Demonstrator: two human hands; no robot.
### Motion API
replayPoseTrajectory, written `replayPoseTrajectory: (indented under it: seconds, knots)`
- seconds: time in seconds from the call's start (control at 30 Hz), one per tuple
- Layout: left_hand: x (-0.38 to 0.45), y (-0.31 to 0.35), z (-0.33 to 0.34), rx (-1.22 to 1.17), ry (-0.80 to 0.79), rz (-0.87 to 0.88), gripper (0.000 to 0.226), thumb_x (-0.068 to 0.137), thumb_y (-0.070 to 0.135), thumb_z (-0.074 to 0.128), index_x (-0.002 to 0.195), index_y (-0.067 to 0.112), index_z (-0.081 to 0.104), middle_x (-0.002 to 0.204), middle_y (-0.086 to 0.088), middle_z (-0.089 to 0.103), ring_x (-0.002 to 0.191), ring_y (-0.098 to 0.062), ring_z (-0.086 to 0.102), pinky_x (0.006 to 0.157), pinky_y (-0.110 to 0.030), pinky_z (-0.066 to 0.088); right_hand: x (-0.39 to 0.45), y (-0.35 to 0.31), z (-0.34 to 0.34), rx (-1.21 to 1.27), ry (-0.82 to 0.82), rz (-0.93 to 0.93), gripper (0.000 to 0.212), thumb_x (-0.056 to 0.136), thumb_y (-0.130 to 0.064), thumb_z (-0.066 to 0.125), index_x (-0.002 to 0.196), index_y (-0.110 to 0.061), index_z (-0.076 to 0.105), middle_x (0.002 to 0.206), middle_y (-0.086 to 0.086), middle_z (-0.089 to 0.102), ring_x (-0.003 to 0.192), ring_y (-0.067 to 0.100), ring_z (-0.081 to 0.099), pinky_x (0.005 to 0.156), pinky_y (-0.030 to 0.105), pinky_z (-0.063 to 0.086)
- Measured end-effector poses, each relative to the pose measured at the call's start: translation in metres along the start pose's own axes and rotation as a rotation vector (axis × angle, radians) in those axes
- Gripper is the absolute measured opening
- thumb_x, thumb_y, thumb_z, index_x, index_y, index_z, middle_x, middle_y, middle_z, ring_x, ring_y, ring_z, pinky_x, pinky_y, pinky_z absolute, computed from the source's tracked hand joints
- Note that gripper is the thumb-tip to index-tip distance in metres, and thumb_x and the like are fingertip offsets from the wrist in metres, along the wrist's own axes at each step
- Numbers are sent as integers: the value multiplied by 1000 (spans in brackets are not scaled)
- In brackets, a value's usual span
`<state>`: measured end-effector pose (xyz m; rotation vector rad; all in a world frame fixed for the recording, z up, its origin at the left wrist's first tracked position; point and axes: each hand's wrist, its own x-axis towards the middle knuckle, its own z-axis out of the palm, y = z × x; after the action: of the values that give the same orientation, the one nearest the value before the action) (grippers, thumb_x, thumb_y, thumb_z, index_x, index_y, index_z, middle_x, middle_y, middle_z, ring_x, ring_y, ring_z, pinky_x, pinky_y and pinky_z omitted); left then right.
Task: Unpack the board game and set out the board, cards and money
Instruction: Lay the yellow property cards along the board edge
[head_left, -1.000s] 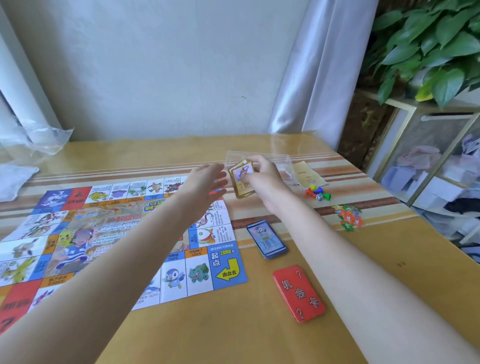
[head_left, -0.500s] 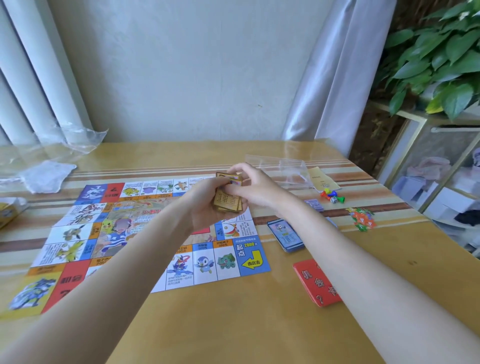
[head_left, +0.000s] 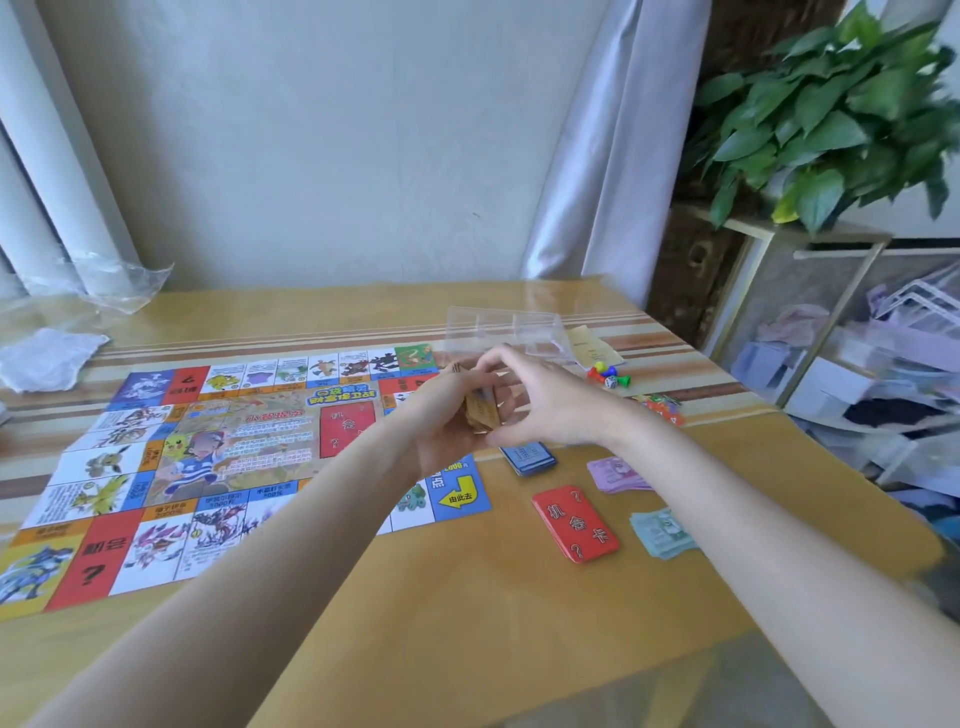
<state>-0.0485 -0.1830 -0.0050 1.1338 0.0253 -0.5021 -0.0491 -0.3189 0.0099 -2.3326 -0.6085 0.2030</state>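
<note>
The colourful game board (head_left: 208, 452) lies flat on the wooden table (head_left: 467, 597). Above its right edge both hands hold a stack of gold cards (head_left: 482, 413): my left hand (head_left: 441, 421) cups it from the left and my right hand (head_left: 540, 400) pinches it from the right. On the table to the right lie a blue card deck (head_left: 530, 457), a red card deck (head_left: 575, 524), purple money (head_left: 618, 474) and green money (head_left: 662, 532).
A clear plastic box (head_left: 506, 327) stands behind my hands, with a yellow paper slip (head_left: 595, 347), coloured pawns with a die (head_left: 609, 376) and orange-green tokens (head_left: 662, 408) to its right. Crumpled plastic wrap (head_left: 52, 358) lies far left. A shelf and plant (head_left: 831, 119) stand right of the table.
My right hand brought the gold cards from the clear box toward me, and my left hand closed onto the stack. The view widened, bringing the money piles into sight.
</note>
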Motion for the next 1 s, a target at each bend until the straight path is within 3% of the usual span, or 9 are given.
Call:
replayPoseTrajectory:
  seconds: [0.1,0.17,0.23,0.33,0.4,0.5,0.63,0.87,1.0]
  knots:
    - [0,-7,1,118,116,-36,13,94,6,44,88,13,54,69,-3,50,61,-14,51,56,-27,44,-8,1,-5,16,-96,76,56,74,-19,78,121,-22,47,99,-21,52,96,-1,51,81,20,43]
    - [-5,-12,0,217,173,-44,11,94,9,48,94,15,57,67,-3,46,56,-13,45,51,-23,37,-13,3,-12,-99,-107,150,51,75,-24,78,119,-21,53,113,-15,56,110,3,53,87,24,46]
    - [-12,-18,-2,311,179,-98,5,92,10,53,88,12,55,66,-3,44,50,-12,42,46,-19,34,-22,1,-17,-398,-167,205,45,75,-25,77,115,-17,58,116,-4,60,106,14,57,86,30,47]
    - [-25,-32,1,460,109,-189,16,90,11,57,77,11,48,65,-5,45,49,-14,46,45,-20,38,-39,-2,-11,-723,-414,302,58,78,-30,74,130,-20,49,121,-2,52,85,11,50,67,24,39]
    - [-33,-42,7,478,86,-213,3,90,8,56,93,8,54,72,-6,47,53,-16,56,47,-21,45,-47,6,-2,-723,-482,332,70,78,-27,74,138,-22,38,134,-1,45,92,14,51,68,23,40]
    - [-34,-48,10,461,99,-207,27,90,5,55,116,4,53,85,-9,51,71,-25,63,50,-24,52,-54,19,6,-689,-464,305,85,74,-27,77,143,-24,28,142,-5,36,125,19,41,99,34,40]
    - [-34,-48,14,380,117,-133,16,89,-1,53,104,7,55,80,-7,56,71,-23,64,41,-18,45,-53,20,8,-682,-460,300,86,73,-25,78,143,-21,27,137,-5,35,124,21,42,99,37,40]
    - [-33,-53,3,275,138,-104,19,86,-5,57,100,7,55,79,-8,58,66,-20,64,46,-22,45,-49,18,9,-720,-477,342,86,72,-27,79,140,-20,29,137,3,25,124,27,42,100,43,42]
    - [-33,-54,1,255,139,-118,18,85,-6,58,97,7,55,81,-10,57,64,-19,64,46,-22,46,-48,18,8,-727,-491,359,87,71,-31,80,140,-21,28,135,2,30,124,25,42,100,43,42]
